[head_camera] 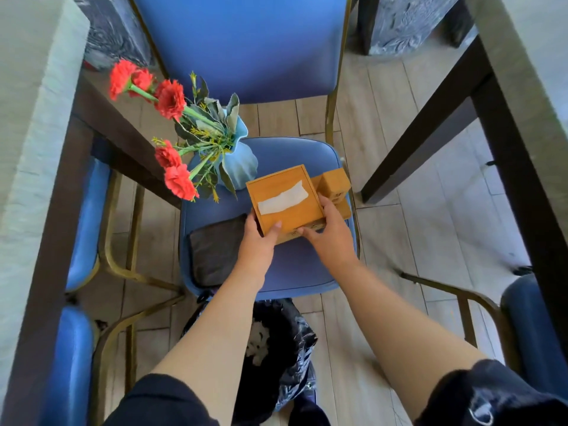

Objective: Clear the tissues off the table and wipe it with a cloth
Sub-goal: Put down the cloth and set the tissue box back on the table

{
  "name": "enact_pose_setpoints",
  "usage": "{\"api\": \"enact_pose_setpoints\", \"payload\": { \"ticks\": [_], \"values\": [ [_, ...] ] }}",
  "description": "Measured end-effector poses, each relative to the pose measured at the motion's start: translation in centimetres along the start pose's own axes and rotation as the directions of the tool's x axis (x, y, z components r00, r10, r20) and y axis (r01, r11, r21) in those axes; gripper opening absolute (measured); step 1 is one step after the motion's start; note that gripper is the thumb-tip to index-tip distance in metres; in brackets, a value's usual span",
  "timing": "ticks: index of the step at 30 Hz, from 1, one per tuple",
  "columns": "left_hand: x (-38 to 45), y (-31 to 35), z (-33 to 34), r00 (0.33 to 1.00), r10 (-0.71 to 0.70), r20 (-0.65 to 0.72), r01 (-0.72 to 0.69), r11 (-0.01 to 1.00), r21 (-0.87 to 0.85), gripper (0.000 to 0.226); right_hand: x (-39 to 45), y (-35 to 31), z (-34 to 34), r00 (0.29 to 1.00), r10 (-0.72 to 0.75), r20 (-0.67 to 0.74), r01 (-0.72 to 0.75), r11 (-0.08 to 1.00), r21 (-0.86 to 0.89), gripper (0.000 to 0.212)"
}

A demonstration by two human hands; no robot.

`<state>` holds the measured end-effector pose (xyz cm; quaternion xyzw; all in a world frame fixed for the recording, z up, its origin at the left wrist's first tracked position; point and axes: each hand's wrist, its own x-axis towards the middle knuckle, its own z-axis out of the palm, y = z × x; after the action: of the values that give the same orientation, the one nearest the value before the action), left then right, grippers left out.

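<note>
1. On the right half of the blue chair seat [295,272], toward its far edge, we hold a wooden tissue box [284,199] with both hands; a white tissue [282,198] shows through the slot in its lid.
2. Our left hand [256,241] grips the box's near left corner, thumb on the lid and fingers curled under the side. Our right hand [330,232] clasps the right edge, thumb along the near face and fingers wrapped round the far side.
3. A smaller wooden holder [335,182] stands just beyond the box at the seat's far right corner, touching it or nearly so; we cannot tell which.
4. A blue vase [238,162] of red flowers [170,99] occupies the far left corner of the seat, and a dark folded cloth [215,250] lies along the left edge, just beside our left hand.
5. We judge the step in hand to be relocating tabletop items to the chair so that the table [27,124] can be wiped. Whether the box is being set down or lifted cannot be determined.
6. The next move calls for a level box and a grasp on the cloth.
7. The tabletop is cut off at the left edge, so loose tissues cannot be confirmed. A black bag [276,342] below the seat holds something white, too unclear to identify.
</note>
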<state>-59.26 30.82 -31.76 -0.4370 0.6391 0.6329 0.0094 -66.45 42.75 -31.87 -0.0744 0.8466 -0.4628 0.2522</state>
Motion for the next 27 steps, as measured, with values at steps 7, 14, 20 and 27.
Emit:
{"api": "enact_pose_setpoints", "payload": {
  "ticks": [7,14,20,27],
  "values": [
    [-2.2,1.5,-1.4,0.997,0.01,0.081,-0.006,0.998,-0.057,0.061,-3.6,-1.8,0.0,0.991,0.061,-0.123,-0.038,0.984,0.175,0.071],
    [-10.7,3.4,-4.7,0.997,0.049,0.061,-0.041,0.991,-0.125,0.054,-12.8,-6.7,-1.9,0.979,0.066,-0.192,-0.023,0.976,0.217,0.074],
    [-20.9,2.9,-9.5,0.997,0.048,0.061,-0.037,0.983,-0.18,0.048,-23.9,-10.4,-1.8,0.977,0.002,-0.213,0.035,0.985,0.169,0.078],
    [-34.3,1.0,-19.2,0.99,0.138,0.002,-0.133,0.959,-0.25,0.051,-38.8,-14.4,2.5,0.959,-0.149,-0.241,0.191,0.969,0.158,0.07]
  ]
}}
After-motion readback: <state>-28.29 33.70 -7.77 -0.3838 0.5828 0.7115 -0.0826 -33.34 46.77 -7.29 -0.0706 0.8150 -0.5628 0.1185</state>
